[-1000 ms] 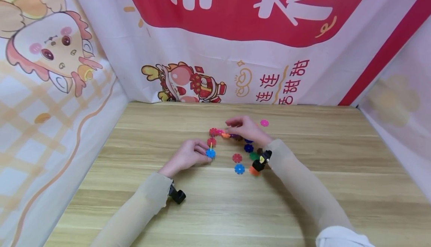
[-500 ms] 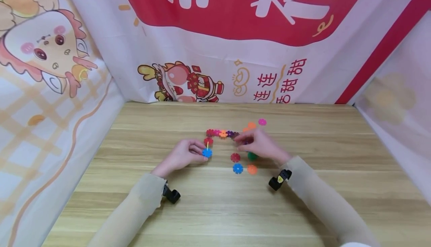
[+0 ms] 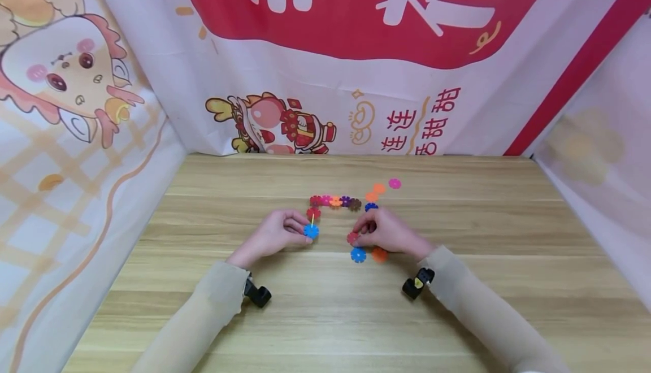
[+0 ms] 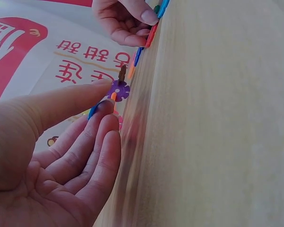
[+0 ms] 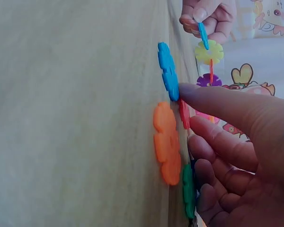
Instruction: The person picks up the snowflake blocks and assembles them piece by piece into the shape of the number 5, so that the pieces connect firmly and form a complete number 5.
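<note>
My left hand (image 3: 280,233) pinches a blue snowflake disc (image 3: 311,231) between thumb and fingers. That disc ends a chain of interlocked notched plastic discs: a yellow disc (image 5: 209,52) seen edge-on from above, red discs, then pink, an orange disc (image 3: 335,201), a purple disc (image 4: 119,90) and a brown disc (image 3: 355,204) at the far end. To the right, my right hand (image 3: 390,233) has thumb and fingertip on a loose red disc (image 3: 352,238) at the tabletop, pinching its edge. The right hand's other fingers are curled and hide part of the loose pieces.
Near the right hand lie a loose blue disc (image 3: 358,255), an orange disc (image 5: 166,144) and a green disc (image 5: 189,191). Farther back are a dark blue disc (image 3: 371,207), orange discs (image 3: 379,189) and a pink disc (image 3: 395,183). Printed cloth (image 3: 305,68) walls the wooden table (image 3: 315,316).
My right hand has left the brown end of the chain and come down toward me to the loose red disc. The left hand keeps holding the blue disc almost in place.
</note>
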`<state>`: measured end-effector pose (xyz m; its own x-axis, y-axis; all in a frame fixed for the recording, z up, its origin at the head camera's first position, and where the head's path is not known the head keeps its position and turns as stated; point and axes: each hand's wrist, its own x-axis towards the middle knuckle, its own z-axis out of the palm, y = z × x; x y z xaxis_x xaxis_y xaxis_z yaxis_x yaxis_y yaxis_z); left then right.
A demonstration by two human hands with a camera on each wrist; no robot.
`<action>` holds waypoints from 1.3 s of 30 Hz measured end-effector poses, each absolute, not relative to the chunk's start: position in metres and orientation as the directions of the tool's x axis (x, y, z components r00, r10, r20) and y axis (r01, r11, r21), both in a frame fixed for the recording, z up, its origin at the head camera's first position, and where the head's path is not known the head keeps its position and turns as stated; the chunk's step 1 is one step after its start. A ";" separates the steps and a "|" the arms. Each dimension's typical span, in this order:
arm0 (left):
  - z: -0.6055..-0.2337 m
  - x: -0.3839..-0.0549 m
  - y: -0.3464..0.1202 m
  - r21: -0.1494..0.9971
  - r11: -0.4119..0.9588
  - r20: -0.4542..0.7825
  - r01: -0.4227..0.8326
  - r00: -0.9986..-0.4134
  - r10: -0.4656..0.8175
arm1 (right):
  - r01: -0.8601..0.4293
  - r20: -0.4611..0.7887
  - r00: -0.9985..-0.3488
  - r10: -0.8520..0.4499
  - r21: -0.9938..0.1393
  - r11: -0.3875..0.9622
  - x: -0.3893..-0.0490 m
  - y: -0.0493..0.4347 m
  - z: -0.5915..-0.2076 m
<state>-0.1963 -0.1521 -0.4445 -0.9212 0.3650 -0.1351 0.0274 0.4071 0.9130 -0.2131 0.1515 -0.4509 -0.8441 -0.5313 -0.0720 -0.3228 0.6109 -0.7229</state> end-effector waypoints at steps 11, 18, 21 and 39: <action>-0.444 -0.197 -0.150 0.905 0.426 -0.171 -0.006 -0.921 0.350 | -0.240 -0.050 -0.863 -0.503 -0.835 0.495 -0.207 0.141 -0.448; -0.444 -0.196 -0.152 0.913 0.408 -0.173 -0.018 -0.922 0.347 | -0.263 0.032 -0.873 -0.487 -0.872 0.414 -0.208 0.123 -0.449; -0.444 -0.196 -0.152 0.914 0.406 -0.171 -0.016 -0.922 0.347 | -0.275 0.061 -0.877 -0.477 -0.878 0.393 -0.207 0.116 -0.453; -0.446 -0.194 -0.151 0.920 0.392 -0.168 -0.016 -0.919 0.357 | -0.257 0.083 -0.893 -0.442 -0.901 0.350 -0.202 0.093 -0.460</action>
<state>-0.1941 -0.1509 -0.4459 -0.9189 0.3569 -0.1682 -0.0163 0.3917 0.9199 -0.2016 0.0926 -0.4603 -0.8930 -0.4424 0.0826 -0.2569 0.3503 -0.9007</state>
